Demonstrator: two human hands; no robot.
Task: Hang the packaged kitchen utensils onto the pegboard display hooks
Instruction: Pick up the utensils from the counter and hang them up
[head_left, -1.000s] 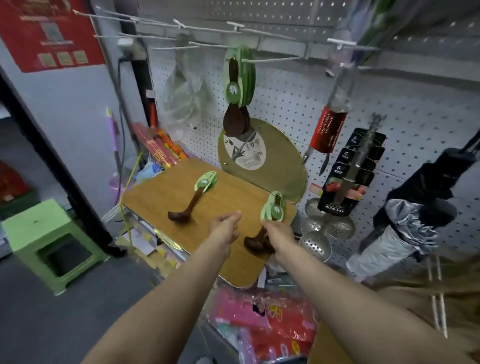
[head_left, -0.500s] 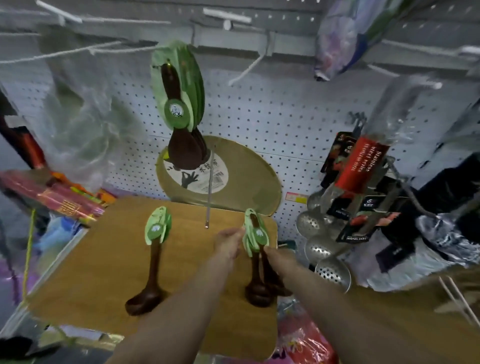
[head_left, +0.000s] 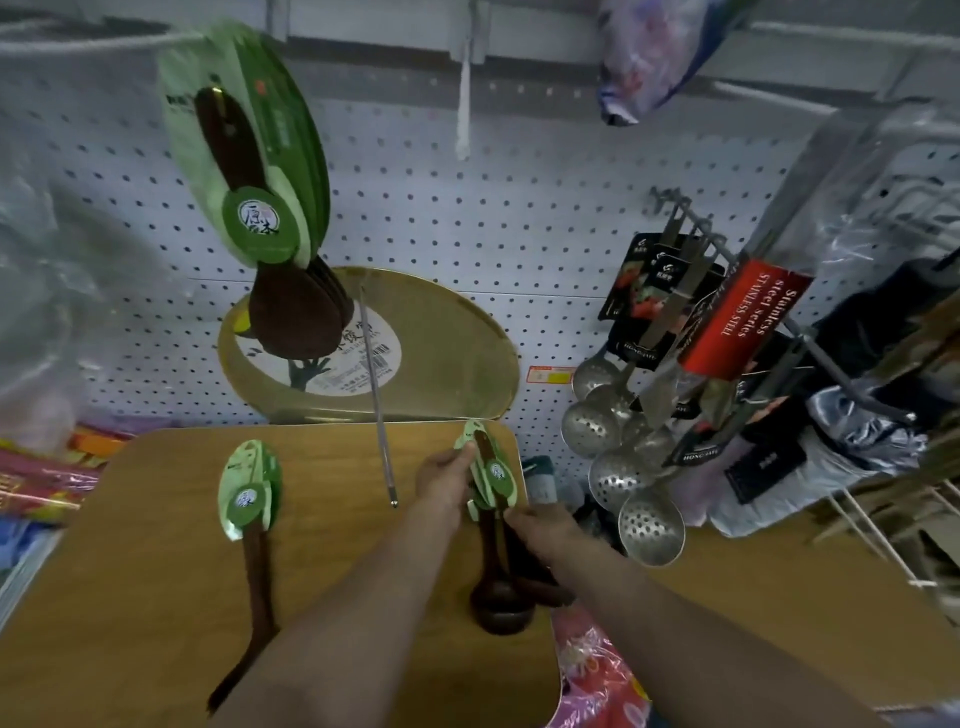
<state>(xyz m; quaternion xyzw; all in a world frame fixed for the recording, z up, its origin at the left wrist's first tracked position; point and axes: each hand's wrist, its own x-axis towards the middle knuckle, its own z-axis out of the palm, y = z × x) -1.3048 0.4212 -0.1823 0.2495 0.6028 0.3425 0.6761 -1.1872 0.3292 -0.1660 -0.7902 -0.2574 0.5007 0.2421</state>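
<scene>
Hands are gripping a bundle of packaged wooden ladles above a wooden board.

Left hand (head_left: 448, 475) is pinching the green card top of the held ladles (head_left: 488, 475), while the right hand (head_left: 545, 527) is curling round their dark handles just below; the bowls are resting low over the wooden board (head_left: 145, 545). Another packaged ladle (head_left: 249, 499) is lying on the board to the left. More ladles are hanging from a hook (head_left: 104, 39) on the pegboard (head_left: 519, 208), a bare peg (head_left: 376, 405) jutting out between.
</scene>
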